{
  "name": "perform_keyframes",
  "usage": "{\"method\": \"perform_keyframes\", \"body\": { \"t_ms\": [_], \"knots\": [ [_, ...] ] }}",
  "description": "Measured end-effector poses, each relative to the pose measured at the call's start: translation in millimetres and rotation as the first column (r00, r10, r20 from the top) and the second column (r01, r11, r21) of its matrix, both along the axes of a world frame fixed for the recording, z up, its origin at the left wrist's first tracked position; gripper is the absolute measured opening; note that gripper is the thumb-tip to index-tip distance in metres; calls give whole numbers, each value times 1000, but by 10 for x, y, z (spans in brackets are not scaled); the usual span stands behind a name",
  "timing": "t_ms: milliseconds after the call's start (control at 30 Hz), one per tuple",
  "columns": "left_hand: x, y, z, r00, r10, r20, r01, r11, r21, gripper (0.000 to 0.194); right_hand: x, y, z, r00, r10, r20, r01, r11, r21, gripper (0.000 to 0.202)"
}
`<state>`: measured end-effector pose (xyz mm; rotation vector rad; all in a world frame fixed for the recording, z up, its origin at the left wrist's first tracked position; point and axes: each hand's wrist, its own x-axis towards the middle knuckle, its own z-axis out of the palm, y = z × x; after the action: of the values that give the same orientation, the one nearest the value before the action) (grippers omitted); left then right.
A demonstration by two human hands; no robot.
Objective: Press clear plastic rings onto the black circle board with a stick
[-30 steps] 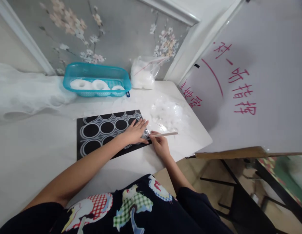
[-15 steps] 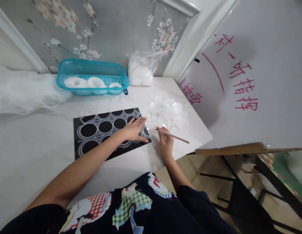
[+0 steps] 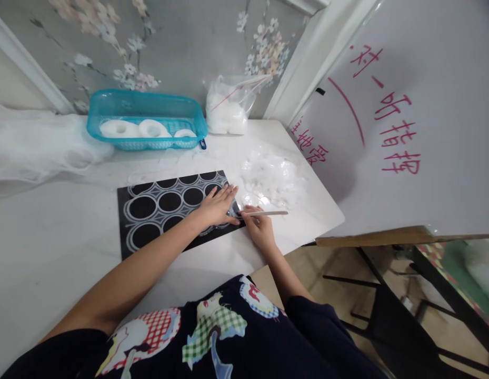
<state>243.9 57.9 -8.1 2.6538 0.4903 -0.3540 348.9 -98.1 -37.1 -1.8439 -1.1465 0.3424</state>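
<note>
A black sheet (image 3: 169,202) with a pattern of pale rings lies on the white table. My left hand (image 3: 217,205) rests on its right part, palm down and fingers spread. Just right of the sheet, my right hand (image 3: 260,226) is closed around a thin pale stick tool (image 3: 273,213). The tool's dark tip is at the sheet's right edge, near my left fingertips; whether it touches is too small to tell. Clear plastic pieces (image 3: 270,176) lie in a loose heap beyond my right hand.
At the back stand a blue basket (image 3: 147,97) with white rings inside and a clear zip bag (image 3: 228,113) of white material. White netting (image 3: 39,145) covers the back left. A whiteboard (image 3: 426,105) with red writing borders the table's right side (image 3: 327,221).
My right hand has moved left with the tool, bringing the tip to the sheet's edge, and the tool now lies nearly level. My left hand has stayed on the sheet.
</note>
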Motion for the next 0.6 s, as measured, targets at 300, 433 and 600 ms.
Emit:
{"method": "perform_keyframes", "body": {
  "t_ms": [300, 433, 600],
  "knots": [
    [2, -3, -58, 1000, -3, 17, 3, 1000, 2, 112, 19, -41, -88, 944, 198, 264, -180, 980, -89, 24],
    [11, -21, -97, 999, 0, 52, 0, 1000, -15, 113, 481, 114, -18, 900, 123, 418, -120, 992, -34, 24],
    [-81, -12, -129, 996, -9, 92, 13, 999, -38, 116, 924, 374, 158, 839, -435, 327, 353, 892, 282, 32]
  ]
}}
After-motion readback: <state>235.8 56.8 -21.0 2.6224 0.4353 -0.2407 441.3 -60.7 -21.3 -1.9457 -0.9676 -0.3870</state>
